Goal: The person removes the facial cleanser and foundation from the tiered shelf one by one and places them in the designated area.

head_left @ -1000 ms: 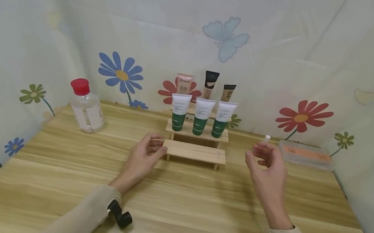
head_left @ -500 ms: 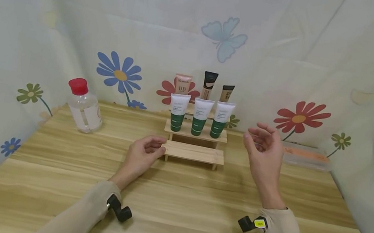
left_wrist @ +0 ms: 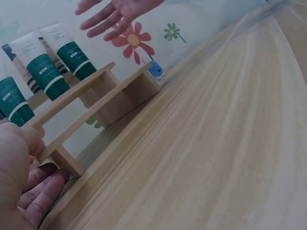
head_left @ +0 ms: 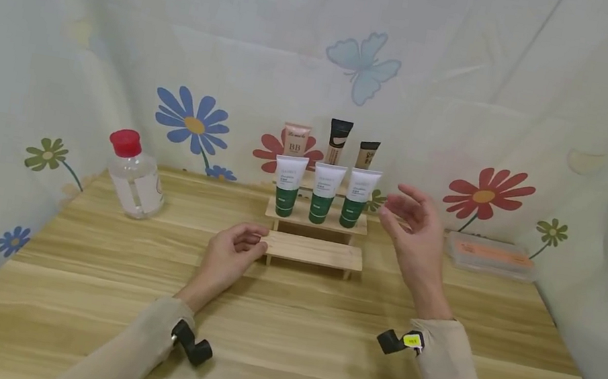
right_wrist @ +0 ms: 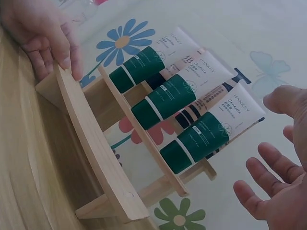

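The stand [head_left: 312, 250] is on the desk [head_left: 289, 348], with three green tubes [head_left: 323, 196] upright on its middle step and three back tubes [head_left: 337, 145] behind them. The left grip [head_left: 228, 258] pinches the left end of the lowest step between thumb and fingers. The right grip [head_left: 417, 245] is empty, fingers loosely spread, just beside the rightmost green tube but apart from it. A sideways brush from those fingers could topple that tube into its neighbour; a tug or tilt by the left could upset the whole row.
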`<action>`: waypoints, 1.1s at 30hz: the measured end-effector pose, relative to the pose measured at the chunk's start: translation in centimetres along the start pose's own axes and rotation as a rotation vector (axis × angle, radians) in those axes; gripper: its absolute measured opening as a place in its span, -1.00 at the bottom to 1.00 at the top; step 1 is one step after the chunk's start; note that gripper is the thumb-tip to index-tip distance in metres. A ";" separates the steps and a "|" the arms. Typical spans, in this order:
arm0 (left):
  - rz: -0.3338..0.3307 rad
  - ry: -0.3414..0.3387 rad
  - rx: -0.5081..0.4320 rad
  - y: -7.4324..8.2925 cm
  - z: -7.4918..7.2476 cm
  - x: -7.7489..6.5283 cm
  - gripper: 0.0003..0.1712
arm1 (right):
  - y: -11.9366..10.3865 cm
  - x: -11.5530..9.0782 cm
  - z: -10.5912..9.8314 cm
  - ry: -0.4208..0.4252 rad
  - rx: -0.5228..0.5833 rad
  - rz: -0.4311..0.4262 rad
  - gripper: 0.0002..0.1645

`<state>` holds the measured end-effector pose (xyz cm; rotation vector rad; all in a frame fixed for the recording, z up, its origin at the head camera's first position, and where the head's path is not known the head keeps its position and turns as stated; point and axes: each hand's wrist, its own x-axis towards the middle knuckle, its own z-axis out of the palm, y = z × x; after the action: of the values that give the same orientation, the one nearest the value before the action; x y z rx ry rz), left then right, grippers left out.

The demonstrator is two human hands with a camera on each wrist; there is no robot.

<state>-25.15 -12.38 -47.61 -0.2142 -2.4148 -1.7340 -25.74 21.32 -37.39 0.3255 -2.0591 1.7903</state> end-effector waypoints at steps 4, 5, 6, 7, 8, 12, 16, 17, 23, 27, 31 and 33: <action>0.002 0.003 0.005 -0.2 0.0 0.1 -0.74 | 0.4 0.7 0.6 -0.018 0.014 0.005 -0.35; 0.006 0.004 0.005 -0.2 0.1 0.2 -0.74 | 0.5 0.9 0.7 -0.020 0.016 0.003 -0.34; 0.011 0.005 0.005 -0.3 0.1 0.2 -0.74 | 0.6 1.1 0.9 -0.023 0.020 0.003 -0.33; 0.014 0.005 0.006 -0.2 0.1 0.3 -0.74 | 0.6 1.3 1.0 -0.026 0.024 0.003 -0.32; 0.017 0.006 0.004 -0.2 0.1 0.3 -0.74 | 0.7 1.5 1.1 -0.029 0.028 0.005 -0.31; 0.019 0.007 0.001 -0.2 0.0 0.2 -0.73 | 1.0 1.9 1.7 -0.044 0.042 0.018 -0.31; 0.011 0.004 0.001 -0.2 0.0 0.0 -0.73 | 1.6 2.2 2.1 -0.050 0.048 0.030 -0.35; 0.011 0.004 0.003 -0.2 0.0 0.0 -0.73 | 1.7 2.2 2.2 -0.051 0.047 0.032 -0.36; 0.013 0.008 0.007 -0.3 0.0 0.0 -0.73 | 2.4 2.4 2.8 -0.079 0.043 0.062 -0.37; 0.012 0.007 0.003 -0.3 0.0 -0.1 -0.73 | 2.6 2.5 3.3 -0.107 0.046 0.086 -0.35; 0.013 0.007 0.002 -0.3 0.0 -0.1 -0.73 | 3.0 2.5 3.5 -0.119 0.044 0.096 -0.41; 0.012 0.006 0.003 -0.3 0.0 -0.1 -0.73 | 3.2 2.4 3.5 -0.119 0.045 0.094 -0.44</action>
<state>-25.10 -12.44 -47.89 -0.2219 -2.4072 -1.7233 -29.76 18.54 -39.57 0.3620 -2.1502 1.9183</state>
